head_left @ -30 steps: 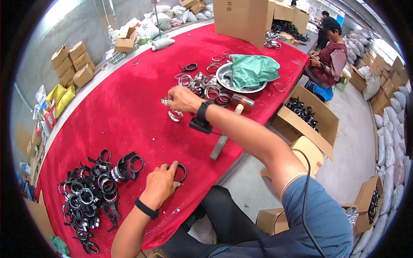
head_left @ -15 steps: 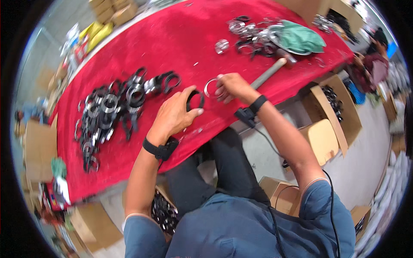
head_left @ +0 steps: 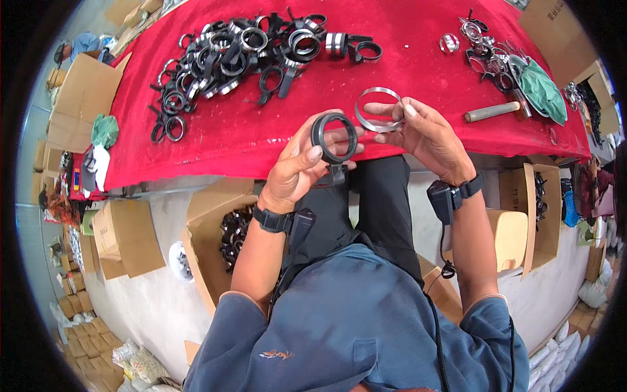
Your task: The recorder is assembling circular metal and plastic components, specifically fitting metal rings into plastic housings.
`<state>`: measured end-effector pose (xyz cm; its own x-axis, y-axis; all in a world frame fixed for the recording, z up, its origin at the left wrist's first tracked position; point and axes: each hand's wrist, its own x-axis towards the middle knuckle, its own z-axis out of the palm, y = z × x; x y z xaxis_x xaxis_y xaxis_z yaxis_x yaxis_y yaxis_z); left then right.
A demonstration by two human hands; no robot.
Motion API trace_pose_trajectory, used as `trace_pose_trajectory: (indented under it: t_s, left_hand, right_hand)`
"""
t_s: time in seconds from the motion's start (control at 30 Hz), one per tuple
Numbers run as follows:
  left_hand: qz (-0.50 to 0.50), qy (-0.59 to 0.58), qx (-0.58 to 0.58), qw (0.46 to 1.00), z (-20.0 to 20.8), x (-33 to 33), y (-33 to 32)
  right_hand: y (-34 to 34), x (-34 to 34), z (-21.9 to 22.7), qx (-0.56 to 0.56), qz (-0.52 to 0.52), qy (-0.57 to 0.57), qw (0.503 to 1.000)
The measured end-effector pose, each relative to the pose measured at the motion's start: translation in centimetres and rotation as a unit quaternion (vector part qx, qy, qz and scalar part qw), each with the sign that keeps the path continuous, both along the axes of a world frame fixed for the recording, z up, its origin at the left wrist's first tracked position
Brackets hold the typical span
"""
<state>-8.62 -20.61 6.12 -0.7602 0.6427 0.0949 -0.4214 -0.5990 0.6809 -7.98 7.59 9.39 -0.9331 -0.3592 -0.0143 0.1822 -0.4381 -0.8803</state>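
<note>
At the near edge of a red table (head_left: 405,68), fingers of the left hand (head_left: 295,164) clamp a black ring (head_left: 318,136), those of the right hand (head_left: 432,142) a thin metal band (head_left: 379,127) to its right (best pinched lightly, lest it bend).

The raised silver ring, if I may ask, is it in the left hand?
No, the right hand holds the silver ring, while the left hand holds a black ring.

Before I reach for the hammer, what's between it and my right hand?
In the head view, only a strip of red cloth shows between the hammer and your right hand, which holds a metal ring.
</note>
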Motion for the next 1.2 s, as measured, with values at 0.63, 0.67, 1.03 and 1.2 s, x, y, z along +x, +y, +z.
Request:
trace_pose_trajectory:
  t_s: [0.63, 0.67, 1.03, 1.2]
  left_hand:
    - [-0.038, -0.036, 0.035, 0.998, 0.9, 4.1, 0.9]
    - [-0.04, -0.034, 0.035, 0.998, 1.0, 4.3, 1.2]
    - [-0.061, -0.043, 0.122, 0.99, 0.7, 5.3, 2.2]
    - [-0.072, -0.061, 0.099, 0.991, 0.3, 5.7, 1.7]
  right_hand:
    - [-0.6, 4.7, -3.2, -0.129, 0.019, -0.139, 0.982]
    - [-0.6, 4.8, -3.3, -0.158, 0.034, -0.149, 0.976]
    - [-2.3, 7.3, -2.7, -0.201, 0.031, 0.023, 0.979]
    - [-1.7, 7.3, -2.3, -0.185, 0.021, 0.098, 0.978]
